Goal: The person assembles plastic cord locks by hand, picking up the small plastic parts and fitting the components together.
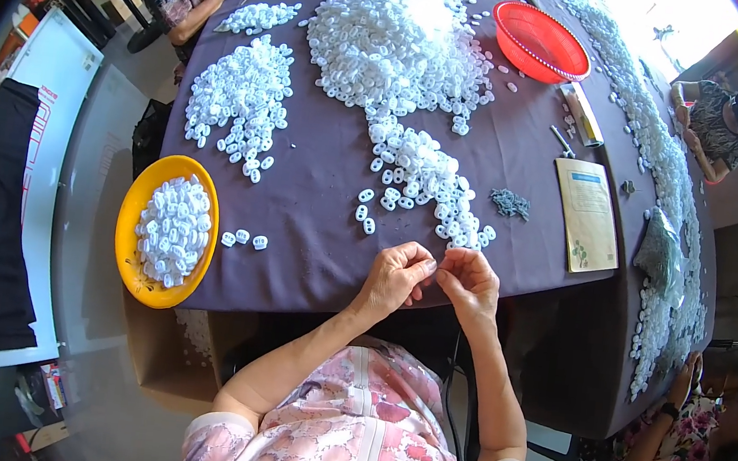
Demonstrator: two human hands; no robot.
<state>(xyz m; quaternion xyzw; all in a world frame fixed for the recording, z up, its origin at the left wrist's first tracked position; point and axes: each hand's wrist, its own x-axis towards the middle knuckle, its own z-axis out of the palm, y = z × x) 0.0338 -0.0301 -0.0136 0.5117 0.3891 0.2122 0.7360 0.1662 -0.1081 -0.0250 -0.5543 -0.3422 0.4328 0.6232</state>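
Note:
My left hand (395, 280) and my right hand (470, 286) meet at the table's near edge, fingertips pinched close together. What they hold, if anything, is too small or hidden to make out. Just beyond them a trail of small white oval plastic pieces with two holes (416, 165) runs back to a large heap of the same pieces (388, 52). Right of that trail lies a small pile of tiny grey-green parts (509, 204). To the left, a yellow bowl (127, 232) holds many white pieces, and three more (242, 237) lie beside it.
A dark cloth covers the table (300, 205). A red plastic basket (543, 42), a kraft-covered notebook (586, 219) and a smaller heap of white pieces (239, 95) lie on it. Other people sit at the far left and along the right-hand table. A cardboard box (165, 358) stands below the bowl.

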